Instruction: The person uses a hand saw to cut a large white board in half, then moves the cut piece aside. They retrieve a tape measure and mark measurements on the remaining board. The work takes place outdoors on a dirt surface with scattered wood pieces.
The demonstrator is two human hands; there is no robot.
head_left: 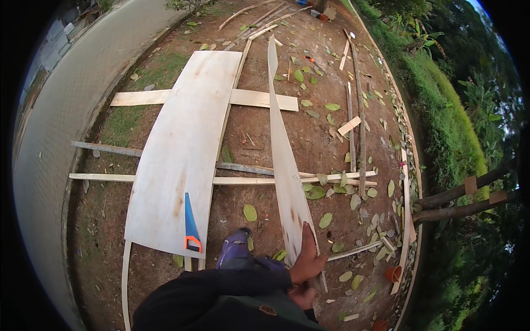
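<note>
A long thin plywood sheet [284, 149] stands on edge to my right, seen nearly edge-on and bowed along its length. My left hand [309, 259] reaches across my body and grips its near end, one finger stretched up along the face. Just below, my right hand [302, 297] is closed at the same end, its fingers partly hidden. A wide pale plywood panel [187, 116] lies flat to the left on wooden strips. On its near right corner rests a handsaw [191, 220] with a blue blade and an orange and black handle.
Crossing boards [265, 100] and a timber strip [243, 181] support the panel. Long poles [361, 132] lie on the leaf-strewn dirt at right, near a small orange pot [393, 273]. A paved path [72, 105] runs along the left. My shoe [236, 245] is beside the panel.
</note>
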